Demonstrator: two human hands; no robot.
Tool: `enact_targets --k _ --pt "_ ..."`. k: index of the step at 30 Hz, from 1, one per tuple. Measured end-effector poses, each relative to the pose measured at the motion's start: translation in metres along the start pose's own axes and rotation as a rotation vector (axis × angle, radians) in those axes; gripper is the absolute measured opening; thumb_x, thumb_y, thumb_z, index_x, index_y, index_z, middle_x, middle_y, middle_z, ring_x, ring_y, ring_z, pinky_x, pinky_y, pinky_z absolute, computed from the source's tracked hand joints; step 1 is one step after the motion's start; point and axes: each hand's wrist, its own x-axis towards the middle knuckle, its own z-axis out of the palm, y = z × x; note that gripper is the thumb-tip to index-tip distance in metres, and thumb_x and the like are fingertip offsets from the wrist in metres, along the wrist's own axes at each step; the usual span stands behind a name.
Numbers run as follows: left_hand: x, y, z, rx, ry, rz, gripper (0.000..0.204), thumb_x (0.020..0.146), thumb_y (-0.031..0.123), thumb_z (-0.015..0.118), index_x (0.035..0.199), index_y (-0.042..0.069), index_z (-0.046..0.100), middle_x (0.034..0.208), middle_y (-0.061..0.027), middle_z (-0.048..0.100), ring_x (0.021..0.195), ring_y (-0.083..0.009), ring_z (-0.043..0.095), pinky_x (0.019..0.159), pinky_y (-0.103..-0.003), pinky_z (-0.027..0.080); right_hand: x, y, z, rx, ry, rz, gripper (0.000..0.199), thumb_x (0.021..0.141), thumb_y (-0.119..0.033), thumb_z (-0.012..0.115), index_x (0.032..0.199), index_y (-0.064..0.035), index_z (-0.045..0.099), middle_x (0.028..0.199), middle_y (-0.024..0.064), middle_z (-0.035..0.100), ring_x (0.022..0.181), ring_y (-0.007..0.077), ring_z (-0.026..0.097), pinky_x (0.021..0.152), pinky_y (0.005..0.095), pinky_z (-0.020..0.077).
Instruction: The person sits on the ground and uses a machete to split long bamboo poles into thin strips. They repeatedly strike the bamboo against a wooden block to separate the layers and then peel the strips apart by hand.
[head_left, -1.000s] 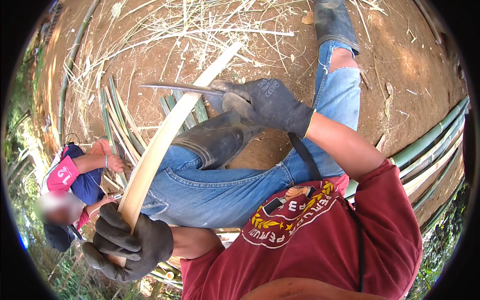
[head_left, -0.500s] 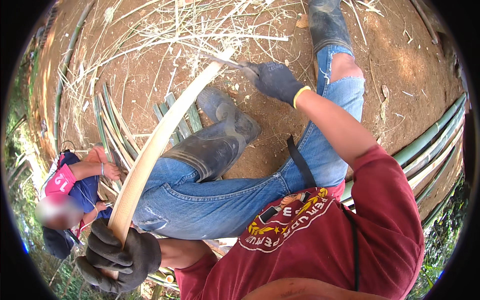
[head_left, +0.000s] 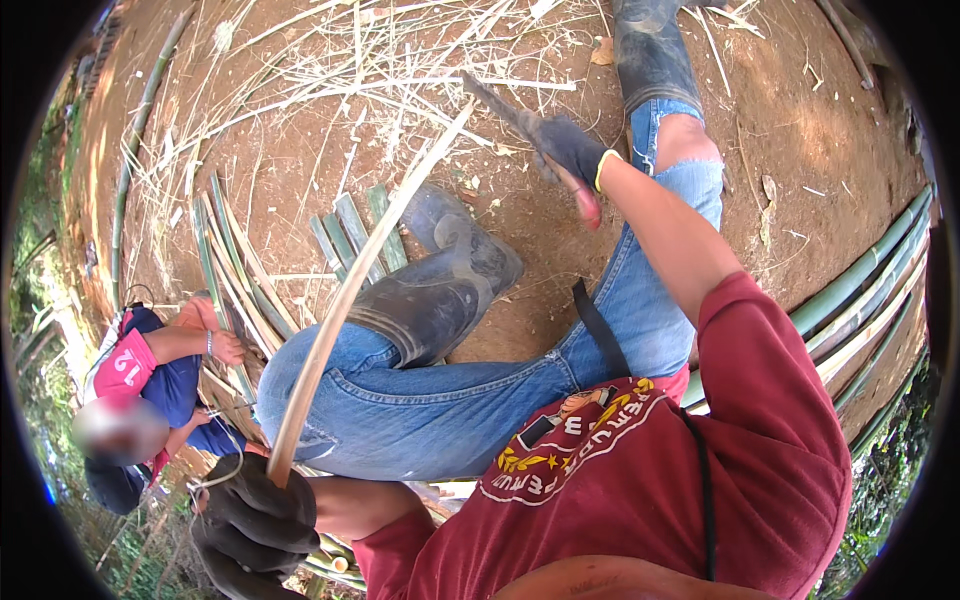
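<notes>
A long pale bamboo strip slants up across my bent leg, its narrow edge turned up. My left hand, in a dark work glove, is closed round its lower end. My right hand, gloved with a yellow cuff edge, grips a knife. The dark blade points up and left, and its reddish handle end sticks out below my fist. The blade's tip is close to the strip's far end; a small gap shows between them.
Thin bamboo shavings litter the dirt ground ahead. Split green bamboo pieces lie beyond my boot. Bamboo poles lie at the right. Another person sits at the left, handling a thin strip.
The strip has turned from its broad face to its edge, and my left hand has rolled with it. My right hand and knife have swung right, away from the strip's end.
</notes>
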Motion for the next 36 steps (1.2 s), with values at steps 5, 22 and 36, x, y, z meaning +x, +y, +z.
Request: enact_targets --k 5,22,36 --pt "0.000 0.003 -0.002 0.011 0.035 -0.005 0.031 0.092 0.013 0.041 0.113 -0.009 0.045 0.044 0.0004 0.041 0.040 -0.0105 0.035 0.056 -0.027 0.033 -0.055 -0.009 0.027 0.454 -0.111 -0.317 0.059 0.098 -0.063 0.038 0.110 -0.0069 0.053 0.069 0.0045 0.055 0.054 0.0178 0.058 0.051 0.0312 0.0502" --pt "0.003 0.002 0.001 -0.002 0.138 -0.083 0.025 0.087 0.013 0.046 0.102 -0.007 0.051 0.043 0.0006 0.038 0.039 -0.0104 0.034 0.056 -0.024 0.033 -0.075 0.004 0.033 0.958 0.148 -0.169 0.034 0.097 -0.035 0.055 0.103 -0.0014 0.053 0.069 0.0061 0.056 0.057 0.0200 0.061 0.052 0.0349 0.0520" --pt "0.002 -0.007 -0.012 0.004 0.240 -0.056 0.014 0.089 0.012 0.044 0.090 0.000 0.052 0.045 0.0004 0.039 0.042 -0.0104 0.039 0.057 -0.025 0.034 -0.168 -0.060 0.119 -0.829 -0.042 -1.043 0.051 0.097 -0.026 0.055 0.145 -0.0159 0.044 0.096 0.0188 0.066 0.080 0.0277 0.068 0.066 0.0371 0.0549"
